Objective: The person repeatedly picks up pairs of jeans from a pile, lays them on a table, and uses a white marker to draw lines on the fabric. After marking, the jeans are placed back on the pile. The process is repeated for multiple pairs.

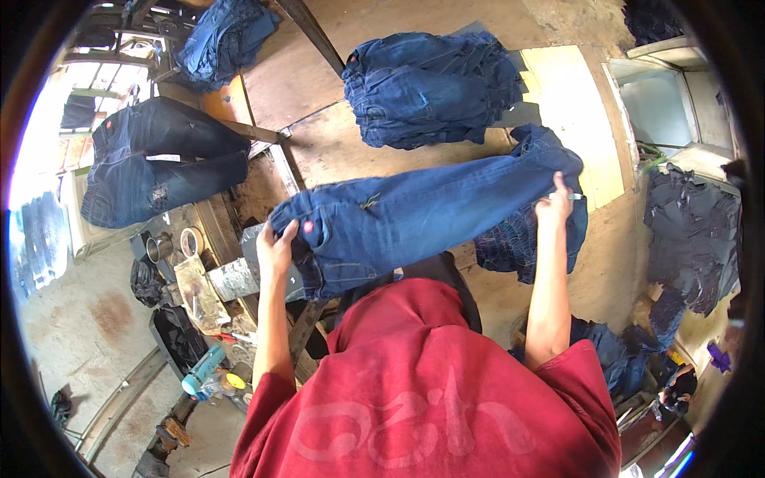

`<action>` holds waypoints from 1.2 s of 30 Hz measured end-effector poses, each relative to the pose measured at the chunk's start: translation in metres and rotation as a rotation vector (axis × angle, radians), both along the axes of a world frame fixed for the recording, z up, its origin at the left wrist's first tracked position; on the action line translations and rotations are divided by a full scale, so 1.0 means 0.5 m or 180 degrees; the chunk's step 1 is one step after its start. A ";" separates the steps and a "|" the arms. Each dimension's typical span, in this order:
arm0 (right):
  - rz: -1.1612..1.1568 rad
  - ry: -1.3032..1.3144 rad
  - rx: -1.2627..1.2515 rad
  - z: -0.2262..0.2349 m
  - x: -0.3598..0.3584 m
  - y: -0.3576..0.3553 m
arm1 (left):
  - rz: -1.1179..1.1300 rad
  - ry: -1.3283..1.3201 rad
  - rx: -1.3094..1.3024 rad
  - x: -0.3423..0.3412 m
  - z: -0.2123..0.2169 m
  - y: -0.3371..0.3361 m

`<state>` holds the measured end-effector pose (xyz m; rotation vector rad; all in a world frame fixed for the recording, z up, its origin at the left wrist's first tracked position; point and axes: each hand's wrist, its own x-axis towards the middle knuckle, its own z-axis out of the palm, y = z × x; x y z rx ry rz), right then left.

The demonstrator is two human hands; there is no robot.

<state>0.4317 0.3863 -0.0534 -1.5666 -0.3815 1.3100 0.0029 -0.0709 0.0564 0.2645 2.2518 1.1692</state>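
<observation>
A pair of dark blue jeans (430, 209) is stretched between my two hands, level in front of my body. My left hand (276, 245) is closed on the waistband end, beside a small red round tag on the cloth. Farther along, my right hand (555, 203) grips the leg near its far right end, the index finger pointing up along the denim. A thin white stick-like piece (574, 197) pokes out from that hand; its kind is not clear. Beyond my right hand another part of denim (510, 243) hangs down, its inside seams showing.
A pile of folded jeans (434, 88) lies ahead on the wooden table (311, 151). Another pair (159, 163) drapes at the left, near a tape roll (191, 241) and a turquoise bottle (203, 370). Dark cloth (692, 235) heaps at the right. A wooden post (315, 36) rises ahead.
</observation>
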 end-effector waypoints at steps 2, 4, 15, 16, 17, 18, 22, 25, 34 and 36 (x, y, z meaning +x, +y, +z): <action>-0.0172 0.0598 -0.0125 0.056 0.030 0.037 | 0.0228 0.0612 -0.0722 0.005 -0.004 0.058; -0.0177 0.0678 0.0028 0.123 0.051 0.050 | 0.0703 0.1965 -0.1256 0.054 0.013 0.111; 0.1860 -0.0109 0.2527 0.552 -0.200 -0.200 | -0.3561 0.2699 -0.0344 0.504 -0.057 0.339; 0.2199 -0.0083 0.2557 0.563 -0.243 -0.250 | -0.3470 0.2605 -0.0279 0.509 -0.071 0.327; 0.2506 0.0026 0.2667 0.566 -0.288 -0.298 | -0.3320 0.2549 -0.0115 0.510 -0.084 0.318; 0.2669 0.0064 0.2690 0.556 -0.338 -0.345 | -0.3432 0.2415 -0.0369 0.514 -0.093 0.307; 0.4133 -0.0291 0.2508 0.460 -0.497 -0.534 | -0.3012 0.2146 0.0293 0.481 -0.097 0.252; 0.5685 -0.0983 0.2923 0.342 -0.591 -0.628 | -0.2891 0.1899 0.0089 0.400 -0.049 0.163; 0.4857 -0.0556 0.3314 0.454 -0.527 -0.504 | -0.2606 0.2045 0.0562 0.361 0.092 0.225; 0.4415 -0.0520 0.2784 0.547 -0.450 -0.382 | -0.2435 0.2056 0.0403 0.327 0.066 0.251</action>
